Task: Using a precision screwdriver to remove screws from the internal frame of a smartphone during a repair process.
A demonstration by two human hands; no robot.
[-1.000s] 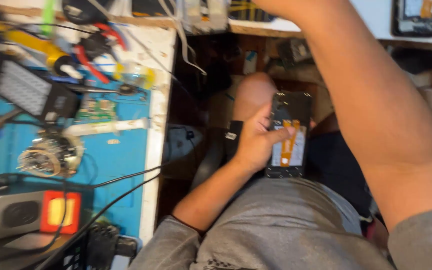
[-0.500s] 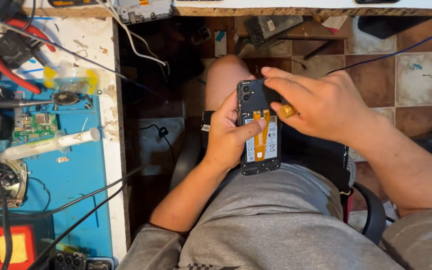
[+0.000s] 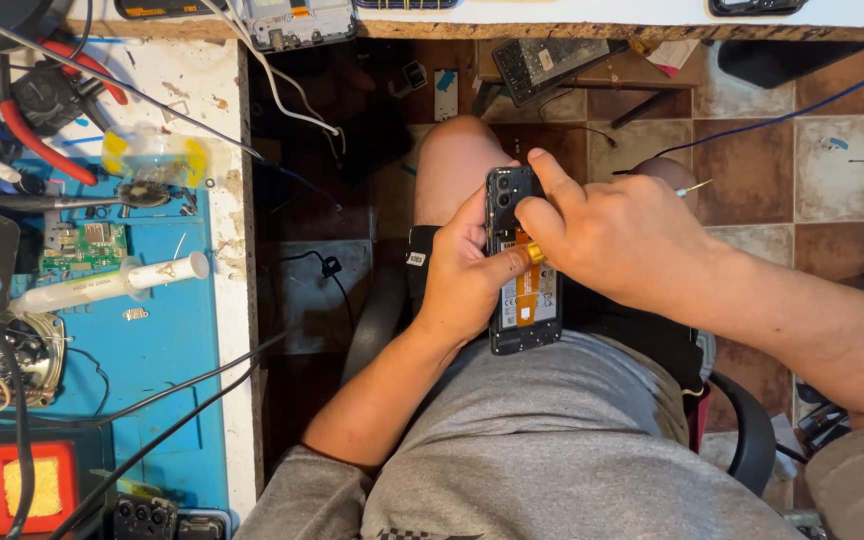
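Holding an opened phone (image 3: 523,262) over our lap, we are looking down at its exposed back, where an orange flex strip is running along the middle. Its long axis is pointing away from our body, camera end farthest from us. Our left hand (image 3: 464,280) is cupping the phone from the left side, its grip wrapped around the edge with the thumb pressing across the front. Our right hand (image 3: 617,240) is coming in from the right and lying over the phone's upper half, its grip pinching a small yellow-tipped tool (image 3: 535,254) against the board, index finger stretching toward the camera end. Both hands are touching the phone; the right is the one working on it.

To our left the tabletop (image 3: 222,200) is carrying a blue mat (image 3: 152,350), a syringe (image 3: 112,285), a green circuit board (image 3: 82,247) and red-handled pliers (image 3: 42,140). Beneath us a brown tiled floor (image 3: 832,170) is showing.
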